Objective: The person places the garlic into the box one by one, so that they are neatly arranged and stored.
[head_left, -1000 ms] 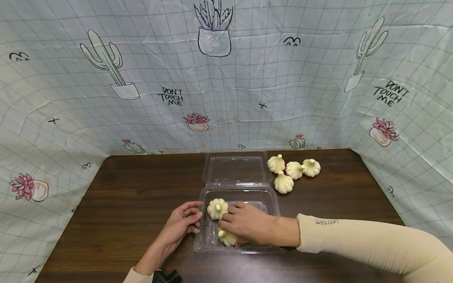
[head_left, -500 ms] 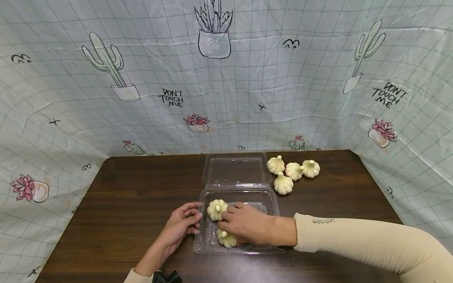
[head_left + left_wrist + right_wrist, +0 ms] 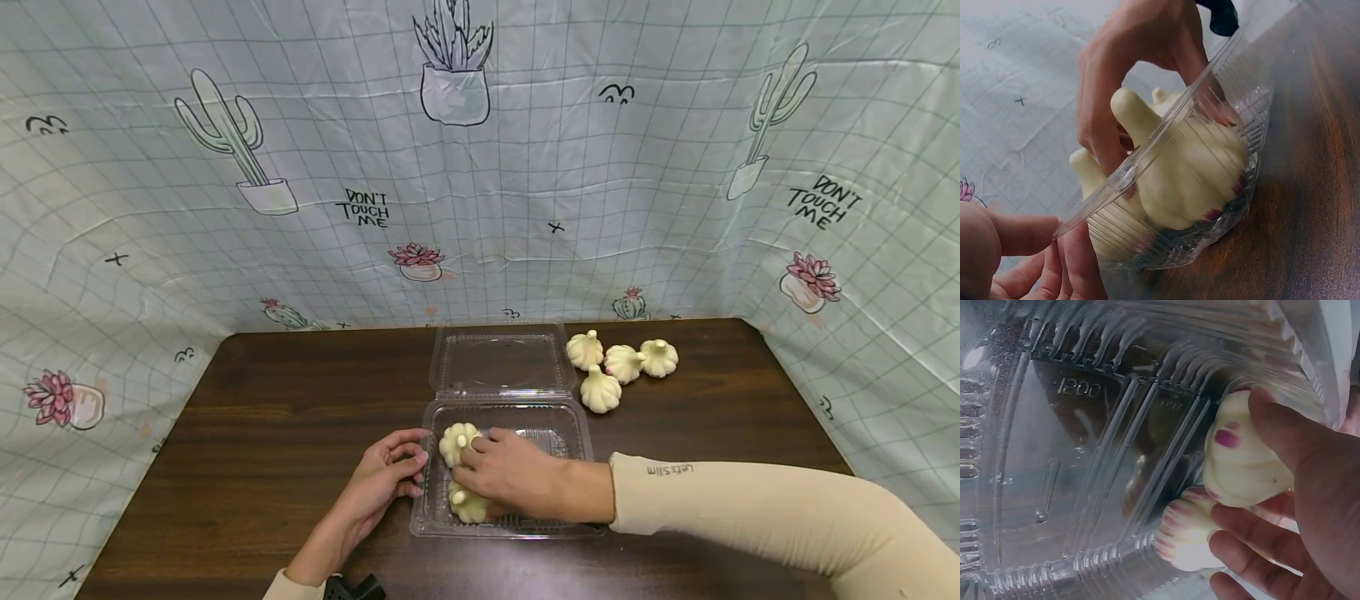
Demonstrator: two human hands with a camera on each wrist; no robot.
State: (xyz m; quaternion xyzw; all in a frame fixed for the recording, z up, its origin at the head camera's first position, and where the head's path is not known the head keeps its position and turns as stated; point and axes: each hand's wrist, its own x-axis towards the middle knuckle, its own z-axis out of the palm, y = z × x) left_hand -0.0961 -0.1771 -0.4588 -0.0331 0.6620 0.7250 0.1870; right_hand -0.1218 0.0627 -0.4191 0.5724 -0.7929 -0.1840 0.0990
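Observation:
A clear plastic clamshell container (image 3: 573,433) stands on the table with its lid (image 3: 502,360) folded back flat. My left hand (image 3: 378,475) pinches the container's left rim between thumb and fingers, plain in the left wrist view. Inside, my right hand (image 3: 517,475) grips the nearer garlic bulb (image 3: 468,507), whose stem points up; its pink-spotted side (image 3: 1235,459) shows in the right wrist view. Just behind it sits a second garlic bulb (image 3: 453,443), against which the right fingers lie close. Both bulbs are along the container's left side.
Several more garlic bulbs (image 3: 601,389) lie in a cluster on the dark wooden table (image 3: 300,400), right of the lid. A cactus-print cloth (image 3: 502,167) hangs behind and at both sides of the table.
My right hand has slid left inside the container, bringing the nearer garlic bulb towards the left wall. My left hand has kept its place at the rim.

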